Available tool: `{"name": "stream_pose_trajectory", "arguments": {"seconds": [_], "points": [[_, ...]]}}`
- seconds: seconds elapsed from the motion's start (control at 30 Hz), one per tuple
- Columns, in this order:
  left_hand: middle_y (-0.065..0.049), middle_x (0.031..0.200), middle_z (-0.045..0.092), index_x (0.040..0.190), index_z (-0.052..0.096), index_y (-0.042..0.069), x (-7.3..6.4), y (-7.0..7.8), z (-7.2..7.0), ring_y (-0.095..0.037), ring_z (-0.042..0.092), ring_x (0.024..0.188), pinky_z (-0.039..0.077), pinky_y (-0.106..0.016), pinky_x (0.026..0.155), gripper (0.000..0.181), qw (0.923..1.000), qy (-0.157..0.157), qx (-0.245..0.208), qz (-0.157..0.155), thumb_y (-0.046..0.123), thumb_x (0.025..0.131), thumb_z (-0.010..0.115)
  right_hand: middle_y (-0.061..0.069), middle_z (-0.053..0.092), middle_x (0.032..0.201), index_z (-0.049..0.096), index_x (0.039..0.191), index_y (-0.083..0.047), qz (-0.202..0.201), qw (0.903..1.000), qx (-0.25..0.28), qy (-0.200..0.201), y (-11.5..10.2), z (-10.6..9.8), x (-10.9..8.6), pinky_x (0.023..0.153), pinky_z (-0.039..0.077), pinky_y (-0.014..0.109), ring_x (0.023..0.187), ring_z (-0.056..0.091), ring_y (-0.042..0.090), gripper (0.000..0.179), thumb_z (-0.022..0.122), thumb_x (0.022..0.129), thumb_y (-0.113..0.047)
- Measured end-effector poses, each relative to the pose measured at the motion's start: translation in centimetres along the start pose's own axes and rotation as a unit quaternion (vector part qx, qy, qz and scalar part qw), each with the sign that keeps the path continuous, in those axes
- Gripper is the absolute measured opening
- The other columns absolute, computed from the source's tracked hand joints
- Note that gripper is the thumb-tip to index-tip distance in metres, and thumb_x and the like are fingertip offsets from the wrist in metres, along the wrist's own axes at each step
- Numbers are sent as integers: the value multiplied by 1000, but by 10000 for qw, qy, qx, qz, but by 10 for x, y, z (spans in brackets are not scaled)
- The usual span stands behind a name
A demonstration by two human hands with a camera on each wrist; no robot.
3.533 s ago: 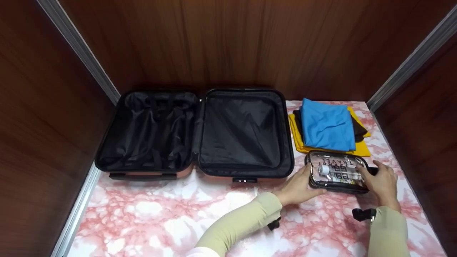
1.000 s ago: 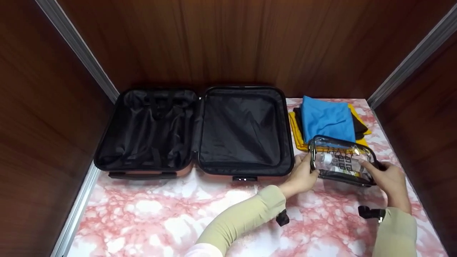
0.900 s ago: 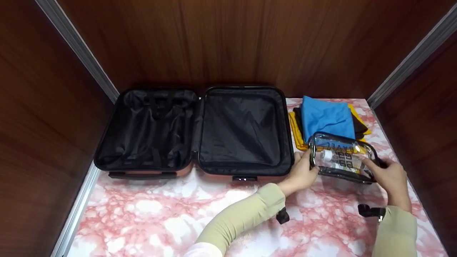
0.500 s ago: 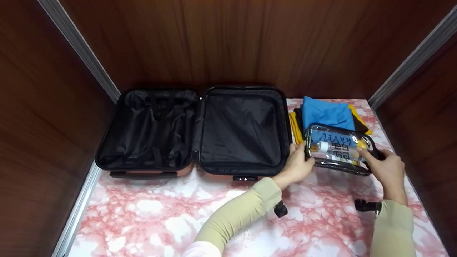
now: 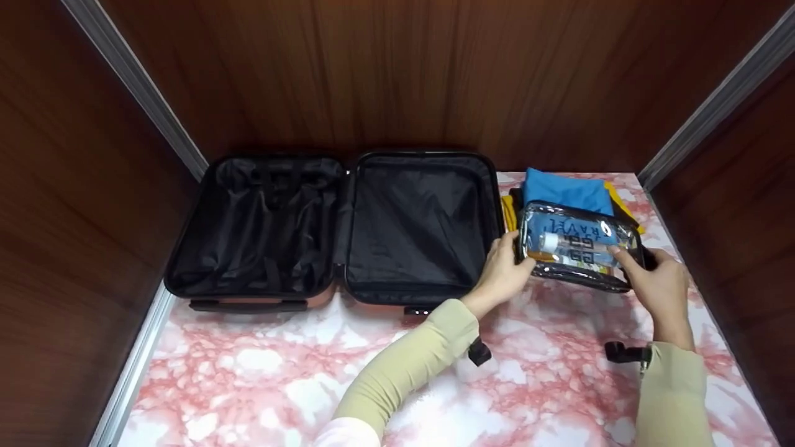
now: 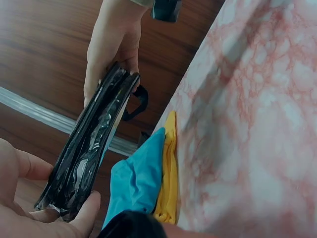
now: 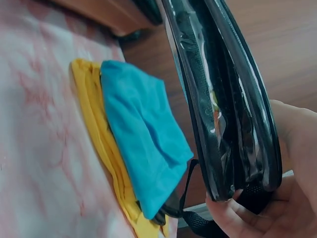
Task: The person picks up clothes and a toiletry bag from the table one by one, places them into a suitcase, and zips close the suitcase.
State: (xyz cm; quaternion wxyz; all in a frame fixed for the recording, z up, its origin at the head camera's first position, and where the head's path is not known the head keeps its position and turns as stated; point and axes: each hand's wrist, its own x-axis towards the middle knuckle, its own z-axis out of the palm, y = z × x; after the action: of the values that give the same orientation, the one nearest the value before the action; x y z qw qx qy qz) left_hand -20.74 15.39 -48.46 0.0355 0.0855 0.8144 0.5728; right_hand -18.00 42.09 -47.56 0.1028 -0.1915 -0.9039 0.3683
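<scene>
Clear travel pouch (image 5: 581, 277): held above the marbled table (image 5: 248, 385), overlapping the near part of the blue cloth (image 5: 568, 189) in the head view, though the right wrist view shows a gap between the two
Pouch's long axis: runs across from hand to hand, the right end canted slightly toward the near side
White-capped bottle (image 5: 568, 243): inside the pouch, lying roughly along that axis
Left hand (image 5: 504, 271): thumb and fingers grip the left end, parted only by its thickness; the pouch extends rightward from them
Right hand (image 5: 661, 288): grips the right end, thumb on the clear face, other fingers behind; a black strap (image 7: 200, 223) hangs beside them
Open suitcase (image 5: 422, 230): its right half is just left of the pouch, so the left hand is nearer and overlaps the rim in the head view
Yellow cloth (image 7: 106, 144): bottom of the stack, dark cloth (image 5: 517, 198) between it and the blue
</scene>
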Motion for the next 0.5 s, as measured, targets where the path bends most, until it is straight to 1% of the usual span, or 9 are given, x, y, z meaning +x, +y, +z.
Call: {"name": "stream_pose_trajectory", "arguments": {"seconds": [0.07,0.17,0.3,0.37,0.43,0.5], "points": [[-11,143,53,148,48,8,3,0,-4,-20,50,130,37,-26,108,57,10000,-8,-14,-44,15,95,66,33,59,129,55,138,11,-59,10000,34,-5,-3,2,0,79,40,30,113,54,40,82,67,93,-56],[-11,145,54,147,49,7,7,0,-11,-21,49,133,36,-27,109,55,10000,76,-29,-7,15,95,68,32,60,125,55,136,11,-176,9998,82,-62,-9,5,-1,79,41,33,108,54,38,79,65,94,-56],[-13,139,58,143,52,5,13,-2,-22,-22,53,129,38,-26,108,51,9995,282,-11,143,13,95,69,30,61,122,55,136,10,-355,9991,169,-183,-18,10,-3,78,40,29,105,54,32,75,65,95,-52],[-13,138,59,142,53,5,16,-3,-27,-22,53,128,38,-26,108,50,9992,367,-51,173,12,95,69,30,60,123,54,138,10,-427,9985,228,-256,-23,13,-4,79,40,28,106,53,31,74,65,96,-50],[-13,138,59,141,54,5,18,-4,-33,-22,54,128,38,-26,107,49,9988,438,-82,178,12,96,69,30,59,127,51,141,10,-475,9980,272,-303,-27,16,-5,84,42,33,108,53,33,74,65,97,-47],[-12,139,59,142,54,4,20,-5,-38,-21,56,126,41,-26,105,49,9986,483,-104,178,12,96,68,32,56,133,47,145,10,-476,9977,333,-363,-31,18,-6,93,42,41,115,52,36,76,64,97,-45]]}}
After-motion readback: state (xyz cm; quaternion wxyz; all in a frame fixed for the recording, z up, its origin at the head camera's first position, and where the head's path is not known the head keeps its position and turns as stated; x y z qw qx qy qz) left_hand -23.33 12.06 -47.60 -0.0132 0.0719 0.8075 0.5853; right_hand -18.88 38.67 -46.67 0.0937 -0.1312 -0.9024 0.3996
